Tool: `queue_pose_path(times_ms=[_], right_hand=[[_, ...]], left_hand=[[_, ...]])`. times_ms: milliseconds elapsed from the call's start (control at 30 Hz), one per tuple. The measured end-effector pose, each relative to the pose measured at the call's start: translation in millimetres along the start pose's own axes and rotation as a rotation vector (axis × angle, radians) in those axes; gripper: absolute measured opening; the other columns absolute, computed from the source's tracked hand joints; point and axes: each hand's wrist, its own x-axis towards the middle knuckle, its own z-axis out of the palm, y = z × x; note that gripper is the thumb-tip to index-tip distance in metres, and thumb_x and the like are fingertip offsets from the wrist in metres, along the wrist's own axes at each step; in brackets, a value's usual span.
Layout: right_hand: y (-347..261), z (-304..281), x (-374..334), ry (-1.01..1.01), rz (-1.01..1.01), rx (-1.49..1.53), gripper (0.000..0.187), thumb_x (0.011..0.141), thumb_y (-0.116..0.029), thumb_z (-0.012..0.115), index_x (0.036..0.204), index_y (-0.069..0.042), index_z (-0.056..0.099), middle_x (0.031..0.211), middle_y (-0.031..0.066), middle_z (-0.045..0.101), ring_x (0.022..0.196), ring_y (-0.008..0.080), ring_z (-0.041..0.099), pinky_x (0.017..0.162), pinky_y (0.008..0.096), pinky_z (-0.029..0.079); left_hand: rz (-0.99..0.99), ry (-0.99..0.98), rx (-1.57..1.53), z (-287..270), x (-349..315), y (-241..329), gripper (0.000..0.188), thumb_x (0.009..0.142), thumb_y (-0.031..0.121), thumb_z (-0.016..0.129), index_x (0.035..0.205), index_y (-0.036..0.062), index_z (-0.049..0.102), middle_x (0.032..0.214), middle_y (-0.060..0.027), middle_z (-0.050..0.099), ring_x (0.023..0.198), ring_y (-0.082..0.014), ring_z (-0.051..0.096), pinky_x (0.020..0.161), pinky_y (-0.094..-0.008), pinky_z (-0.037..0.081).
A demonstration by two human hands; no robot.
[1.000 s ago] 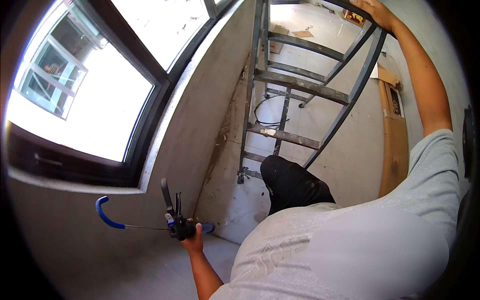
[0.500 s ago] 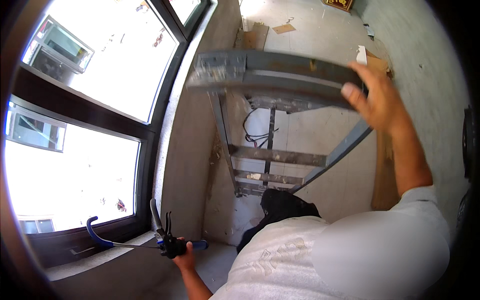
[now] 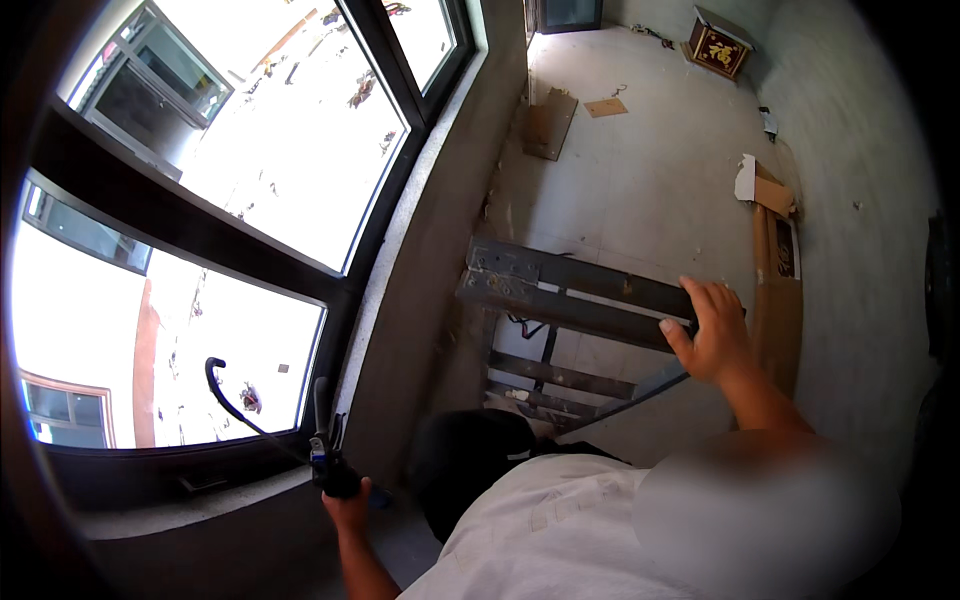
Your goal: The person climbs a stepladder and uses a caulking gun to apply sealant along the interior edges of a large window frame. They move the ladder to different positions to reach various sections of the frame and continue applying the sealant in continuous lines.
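Observation:
My left hand (image 3: 347,511) is closed round the lower body of a foam gun (image 3: 328,462), beside the window sill. The gun has a dark handle and trigger pointing up; its thin barrel ends in a curved tube in front of the glass. At the right, my right hand (image 3: 718,335) grips the end of the top of a grey steel stepladder (image 3: 615,318), thumb on the near side and fingers over the far side. The ladder's rungs show below its top, close to my legs. My palm hides that end of the top.
A dark-framed window (image 3: 345,290) with a pale sill (image 3: 400,240) runs along the left wall. A long cardboard box (image 3: 777,330) lies by the right wall. Further off are a brown board (image 3: 549,125), a cardboard scrap (image 3: 605,107) and a red-and-gold box (image 3: 718,48).
The stepladder's top appears lower and further right in view, my right hand still on its end. More of the far floor shows. My left hand still holds the foam gun.

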Motion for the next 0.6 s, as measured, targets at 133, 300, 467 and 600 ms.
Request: queue_pose_path(times_ms=[133,300,467,600], right_hand=[[-3,-9,14,-0.077,0.057,0.035,0.056,0.079,-0.04,0.07,0.112,0.004,0.058,0.1,0.023,0.06,0.096,0.0401,0.056,0.088,0.0481,0.043],[4,-8,25,-0.275,0.233,0.006,0.059,0.076,-0.053,0.07,0.098,0.0,0.058,0.092,0.0236,0.059,0.089,0.0387,0.057,0.078,0.0496,0.045],[8,-10,14,-0.211,0.137,0.007,0.047,0.078,-0.041,0.065,0.101,0.0,0.059,0.096,0.0218,0.058,0.092,0.0373,0.055,0.083,0.0479,0.042],[11,-9,8,-0.25,0.078,0.0,0.045,0.078,-0.037,0.062,0.104,0.0,0.06,0.096,0.0209,0.059,0.09,0.0373,0.055,0.083,0.0485,0.042]], left_hand=[[0.082,-0.062,0.075,27,28,17,0.027,0.067,0.006,0.08,0.09,0.0053,0.065,0.082,-0.0004,0.065,0.073,-0.0145,0.061,0.069,-0.0333,0.051],[0.223,-0.128,0.207,53,57,3,0.026,0.068,0.014,0.079,0.089,0.0077,0.064,0.08,-0.0039,0.065,0.07,-0.0219,0.063,0.068,-0.041,0.051],[0.372,-0.232,0.644,49,72,9,0.03,0.069,0.024,0.078,0.093,0.0099,0.066,0.084,-0.0076,0.068,0.075,-0.0335,0.065,0.068,-0.0496,0.049],[-0.045,-0.35,0.245,43,87,53,0.033,0.069,0.019,0.077,0.098,0.0093,0.066,0.085,-0.0087,0.068,0.076,-0.0315,0.067,0.069,-0.0451,0.052]])
